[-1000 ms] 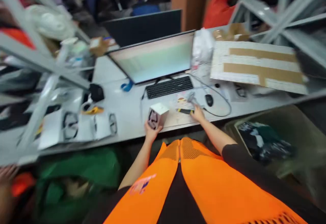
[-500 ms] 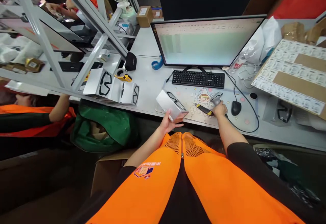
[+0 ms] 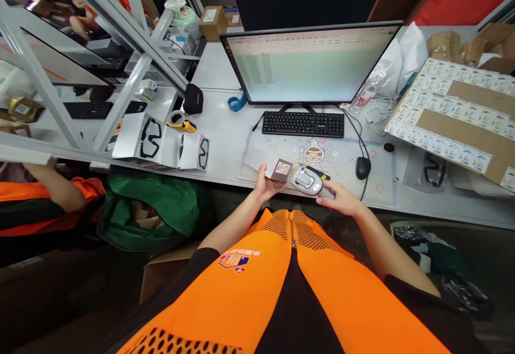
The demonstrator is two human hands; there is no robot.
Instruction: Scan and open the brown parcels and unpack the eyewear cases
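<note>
- The left hand (image 3: 267, 187) grips a small box (image 3: 282, 168) between the thumb at its side and the fingers beneath, at the middle of the front edge of the desk (image 3: 221, 128); a printed label shows on the box's end.
- The right hand (image 3: 340, 197) is closed around the handle of a grey scanner (image 3: 308, 181), near the same edge; the scanner's head points left at the box, just beside it.
- A black-and-yellow knife (image 3: 319, 172) lies behind the scanner, partly hidden by it.
- Farther from the front edge is a black keyboard (image 3: 303, 124), with a lit monitor (image 3: 314, 67) behind it toward the back edge.
- A black mouse (image 3: 362, 168) sits right of the keyboard, nearer the front edge.
- White boxes (image 3: 132, 134) with black frame pictures stand along the front edge, toward its left end.
- Toward the right end, a label-covered cardboard sheet (image 3: 454, 115) slants over the desk.
</note>
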